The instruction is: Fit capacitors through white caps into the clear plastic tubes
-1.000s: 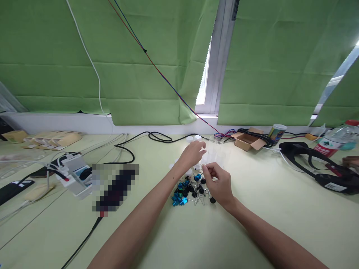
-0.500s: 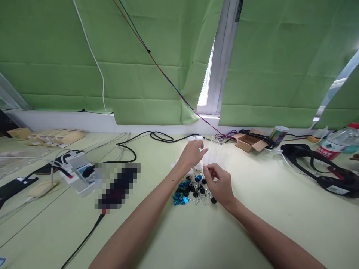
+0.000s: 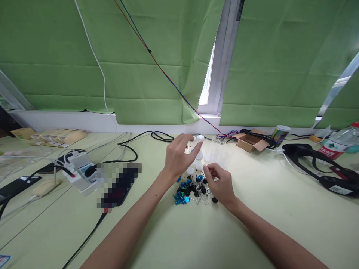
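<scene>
Left hand (image 3: 179,157): over the far side of the parts cluster, thumb and fingers spread wide. Can't tell if it touches anything. White tubs (image 3: 200,138) sit just beyond it; one white cap (image 3: 190,171) is on the near side, between the hands.

Right hand (image 3: 221,183): at the right edge of the cluster, thumb and forefinger narrowed to a pinch. Can't tell if something small is in it.

Cluster is mid-table (image 3: 179,239), near side of both hands: blue parts (image 3: 185,200) at left, black parts (image 3: 196,193) in the middle, thin metal pins (image 3: 202,201) crossing loosely at right. Clear containers (image 3: 215,154) stand just beyond the right hand.

Far right: open cardboard box (image 3: 244,144), then a can (image 3: 279,135). Black headset (image 3: 336,184) further right. Power strip (image 3: 80,175) well left.
</scene>
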`<state>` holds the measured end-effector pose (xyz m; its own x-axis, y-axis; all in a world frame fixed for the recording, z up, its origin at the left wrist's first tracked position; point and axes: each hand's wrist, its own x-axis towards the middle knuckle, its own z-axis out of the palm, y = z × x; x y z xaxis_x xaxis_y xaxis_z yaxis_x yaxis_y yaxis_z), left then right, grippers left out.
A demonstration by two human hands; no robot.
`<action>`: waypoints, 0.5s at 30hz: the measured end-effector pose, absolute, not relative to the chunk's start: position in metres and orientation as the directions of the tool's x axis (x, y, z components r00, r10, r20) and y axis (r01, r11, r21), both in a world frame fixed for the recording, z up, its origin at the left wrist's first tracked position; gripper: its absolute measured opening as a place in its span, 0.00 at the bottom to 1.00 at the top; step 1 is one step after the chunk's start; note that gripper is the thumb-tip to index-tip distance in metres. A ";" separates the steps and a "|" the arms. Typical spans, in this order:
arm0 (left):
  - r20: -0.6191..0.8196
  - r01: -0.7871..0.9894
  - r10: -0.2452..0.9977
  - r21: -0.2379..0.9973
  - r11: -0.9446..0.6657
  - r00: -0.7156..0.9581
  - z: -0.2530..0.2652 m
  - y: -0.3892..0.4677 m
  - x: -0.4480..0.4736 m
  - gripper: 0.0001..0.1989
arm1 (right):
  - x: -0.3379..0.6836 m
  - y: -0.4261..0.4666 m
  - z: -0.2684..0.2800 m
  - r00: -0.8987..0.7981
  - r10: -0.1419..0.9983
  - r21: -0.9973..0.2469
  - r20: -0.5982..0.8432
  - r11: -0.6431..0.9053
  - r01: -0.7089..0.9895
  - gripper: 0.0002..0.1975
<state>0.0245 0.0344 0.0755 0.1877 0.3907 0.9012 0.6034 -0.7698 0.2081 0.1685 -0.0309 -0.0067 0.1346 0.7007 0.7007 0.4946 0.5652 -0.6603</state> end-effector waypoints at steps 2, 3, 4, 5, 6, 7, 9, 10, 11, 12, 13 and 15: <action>0.944 0.623 0.304 0.164 -0.765 0.125 0.070 0.030 0.015 0.10 | 0.168 -0.031 -0.006 0.131 0.698 -0.656 0.704 0.569 0.497 0.11; 0.961 0.625 0.265 0.158 -0.764 0.082 0.066 0.029 0.010 0.12 | 0.168 -0.031 -0.006 0.130 0.696 -0.654 0.706 0.570 0.498 0.11; 0.973 0.612 0.224 0.145 -0.777 0.054 0.062 0.028 0.004 0.16 | 0.168 -0.031 -0.006 0.130 0.696 -0.653 0.706 0.570 0.498 0.11; 0.981 0.600 0.191 0.136 -0.789 0.029 0.058 0.027 -0.001 0.20 | 0.168 -0.032 -0.006 0.128 0.697 -0.653 0.706 0.570 0.498 0.11; 0.985 0.574 0.171 0.119 -0.810 0.037 0.053 0.027 -0.005 0.22 | 0.167 -0.032 -0.006 0.126 0.698 -0.654 0.705 0.570 0.497 0.11; 0.986 0.550 0.157 0.098 -0.829 0.060 0.049 0.026 -0.010 0.23 | 0.167 -0.032 -0.006 0.124 0.701 -0.656 0.703 0.571 0.494 0.11; 0.985 0.554 0.148 0.072 -0.830 0.092 0.040 0.025 -0.017 0.22 | 0.167 -0.032 -0.006 0.117 0.707 -0.662 0.697 0.572 0.485 0.11; 0.983 0.576 0.161 0.080 -0.814 0.091 0.035 0.024 -0.019 0.20 | 0.167 -0.032 -0.006 0.113 0.711 -0.665 0.694 0.572 0.480 0.11; 0.979 0.591 0.190 0.109 -0.799 0.077 0.031 0.024 -0.021 0.18 | 0.167 -0.032 -0.007 0.110 0.715 -0.668 0.691 0.572 0.477 0.11; 0.971 0.605 0.230 0.150 -0.782 0.056 0.027 0.024 -0.022 0.16 | 0.167 -0.032 -0.007 0.108 0.718 -0.670 0.688 0.570 0.475 0.11; 0.960 0.608 0.278 0.205 -0.767 0.026 0.023 0.024 -0.022 0.15 | 0.167 -0.032 -0.007 0.106 0.721 -0.672 0.684 0.568 0.476 0.12; 0.927 0.574 0.375 0.313 -0.756 -0.012 0.017 0.024 -0.022 0.13 | 0.168 -0.032 -0.007 0.108 0.726 -0.675 0.680 0.562 0.478 0.12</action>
